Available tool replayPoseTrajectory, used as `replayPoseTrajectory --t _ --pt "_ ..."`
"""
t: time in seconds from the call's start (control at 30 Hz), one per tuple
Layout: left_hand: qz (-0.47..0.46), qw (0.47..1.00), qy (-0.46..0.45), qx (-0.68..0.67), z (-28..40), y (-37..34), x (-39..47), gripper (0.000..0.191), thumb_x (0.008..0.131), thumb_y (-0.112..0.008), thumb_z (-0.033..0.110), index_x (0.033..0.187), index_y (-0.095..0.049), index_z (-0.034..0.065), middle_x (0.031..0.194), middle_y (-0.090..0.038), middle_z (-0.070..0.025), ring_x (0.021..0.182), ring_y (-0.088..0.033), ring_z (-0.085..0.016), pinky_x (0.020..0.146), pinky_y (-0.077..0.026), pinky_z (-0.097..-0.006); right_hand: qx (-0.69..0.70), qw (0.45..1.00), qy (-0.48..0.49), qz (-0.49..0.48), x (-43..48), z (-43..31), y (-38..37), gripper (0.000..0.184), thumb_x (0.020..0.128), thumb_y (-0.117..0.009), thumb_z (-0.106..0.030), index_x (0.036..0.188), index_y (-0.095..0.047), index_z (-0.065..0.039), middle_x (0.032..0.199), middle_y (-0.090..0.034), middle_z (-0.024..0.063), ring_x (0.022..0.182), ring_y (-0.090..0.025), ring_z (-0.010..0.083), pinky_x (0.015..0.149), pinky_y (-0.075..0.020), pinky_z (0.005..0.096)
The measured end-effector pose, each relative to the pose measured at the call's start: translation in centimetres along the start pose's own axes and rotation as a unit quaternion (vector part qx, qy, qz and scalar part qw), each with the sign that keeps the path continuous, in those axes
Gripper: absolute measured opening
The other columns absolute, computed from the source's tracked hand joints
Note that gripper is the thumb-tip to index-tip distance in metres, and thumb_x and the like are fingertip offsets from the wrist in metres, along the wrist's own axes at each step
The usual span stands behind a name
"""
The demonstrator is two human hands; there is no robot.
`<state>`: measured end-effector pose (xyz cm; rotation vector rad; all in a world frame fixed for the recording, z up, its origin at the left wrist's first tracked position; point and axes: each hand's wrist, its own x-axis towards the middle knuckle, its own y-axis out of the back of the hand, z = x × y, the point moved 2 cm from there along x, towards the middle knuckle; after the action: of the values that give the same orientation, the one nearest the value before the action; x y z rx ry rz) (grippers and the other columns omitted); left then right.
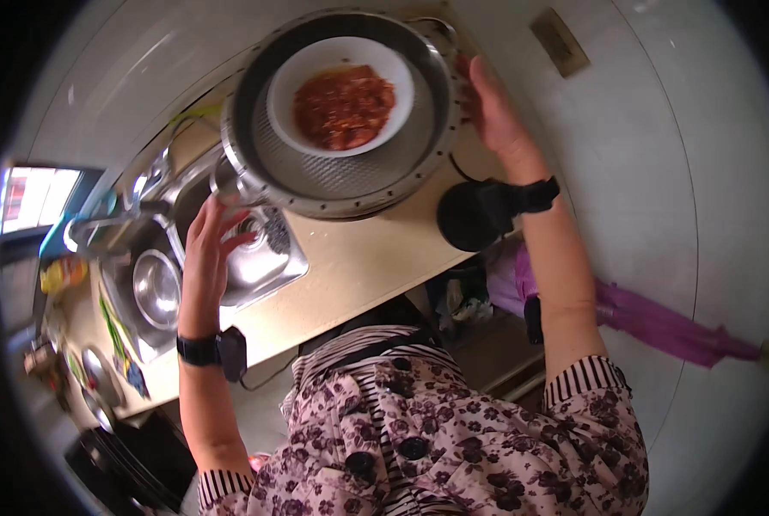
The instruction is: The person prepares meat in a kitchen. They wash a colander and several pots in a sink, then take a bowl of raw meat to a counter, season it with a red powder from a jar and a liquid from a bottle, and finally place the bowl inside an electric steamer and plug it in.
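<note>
A round stainless steel steamer pan with a textured, perforated-looking bottom is in front of me at the upper middle. Inside it sits a white bowl of red, sauce-covered food, perhaps meat. My left hand, fingers spread, is just below the pan's left loop handle; a fingertip may touch it. Beside the right rim is my right hand, thumb raised and apart. Its other fingers are partly shaded against the rim, so contact there is unclear. Neither hand visibly grips anything.
A double steel sink lies left of the pan, with a steel basin in its far bowl. Green vegetables lie near the sink. A black round object is near the beige counter's right end. A purple plastic bag hangs at right.
</note>
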<state>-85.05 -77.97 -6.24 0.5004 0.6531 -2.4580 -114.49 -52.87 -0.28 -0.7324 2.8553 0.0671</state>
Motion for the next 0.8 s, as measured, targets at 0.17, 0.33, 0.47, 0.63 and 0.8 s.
replayPoseTrajectory --t 0.17,0.33,0.47,0.63,0.8 --pt "-0.057 0.997 -0.052 -0.006 2.9 0.0 -3.0 0.026 0.093 -0.043 0.025 0.101 -0.053 0.0024 0.090 -0.059 -0.0046 0.079 -0.059 -0.012 0.062 -0.047 -0.0225 -0.024 0.987 0.030 -0.158 2.1 -2.0 -2.3 0.037 0.082 -0.060 -0.029 0.108 -0.053 -0.004 0.097 -0.057 0.0028 0.093 -0.051 0.0143 0.081 -0.0412 0.0276" --pt "-0.079 0.993 -0.079 -0.040 1.4 0.3 -2.8 0.014 0.091 -0.048 0.014 0.090 -0.052 0.0010 0.081 -0.057 -0.0057 0.070 -0.058 -0.013 0.068 -0.048 -0.0240 0.032 0.992 -0.027 -0.119 2.1 0.0 -2.3 0.016 0.079 -0.060 -0.013 0.092 -0.056 -0.003 0.089 -0.057 0.0036 0.083 -0.054 0.0140 0.073 -0.0434 0.0266" --pt "-0.081 0.989 -0.105 -0.070 3.1 0.1 -2.7 0.014 0.090 -0.049 0.013 0.088 -0.053 0.0000 0.078 -0.055 -0.0047 0.071 -0.059 -0.015 0.070 -0.049 -0.0248 -0.047 0.991 0.012 -0.126 3.2 -1.3 -0.2 0.013 0.079 -0.060 -0.011 0.089 -0.060 -0.002 0.089 -0.060 0.0039 0.087 -0.054 0.0142 0.080 -0.0415 0.0274" --pt "-0.146 0.969 -0.200 -0.024 6.7 2.9 -0.6 0.024 0.089 -0.051 0.019 0.102 -0.052 -0.0017 0.092 -0.057 -0.0084 0.080 -0.059 -0.016 0.075 -0.048 -0.0254 -0.053 0.982 0.038 -0.179 5.3 -5.8 -2.6 0.021 0.082 -0.055 -0.009 0.100 -0.060 0.000 0.100 -0.060 0.0062 0.097 -0.053 0.0148 0.089 -0.0383 0.0267" --pt "-0.114 0.966 -0.227 -0.036 10.7 -2.3 -2.7 0.024 0.090 -0.045 0.008 0.099 -0.050 -0.0134 0.089 -0.058 -0.0202 0.082 -0.061 -0.025 0.076 -0.052 -0.0308 -0.029 0.993 0.014 -0.111 8.0 -8.6 0.6 0.028 0.088 -0.046 -0.012 0.111 -0.054 0.003 0.109 -0.058 0.0086 0.101 -0.054 0.0171 0.091 -0.0398 0.0280"
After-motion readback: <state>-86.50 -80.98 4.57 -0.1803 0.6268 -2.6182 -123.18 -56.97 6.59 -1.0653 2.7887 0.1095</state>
